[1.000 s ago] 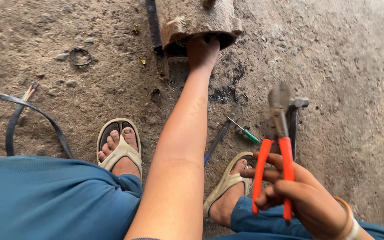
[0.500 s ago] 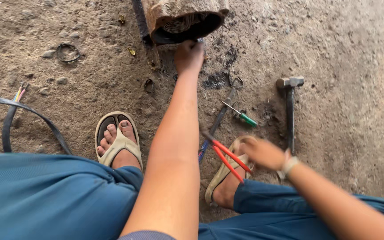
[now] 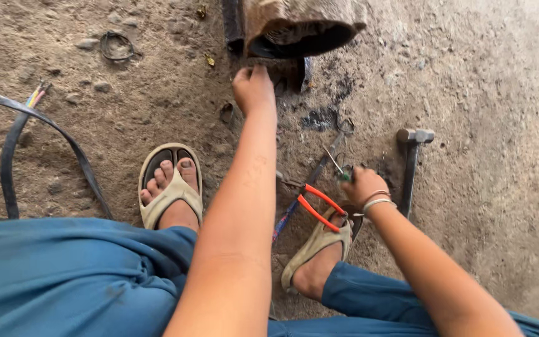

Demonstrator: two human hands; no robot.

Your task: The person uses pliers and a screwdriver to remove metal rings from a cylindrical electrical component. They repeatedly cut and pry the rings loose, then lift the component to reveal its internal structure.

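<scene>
On the dirt floor at far left, a black strap curves toward the near edge, with bare ground between it and the left sandal. At centre, the left hand stretches far out, its fingers curled, just below the open rim of a worn, tube-like piece; whether they grip anything I cannot tell. Right of the arm, orange-handled pliers lie beside the right sandal. The right hand is closed around a thin green-handled screwdriver. Just right lies a hammer, with open concrete beyond.
</scene>
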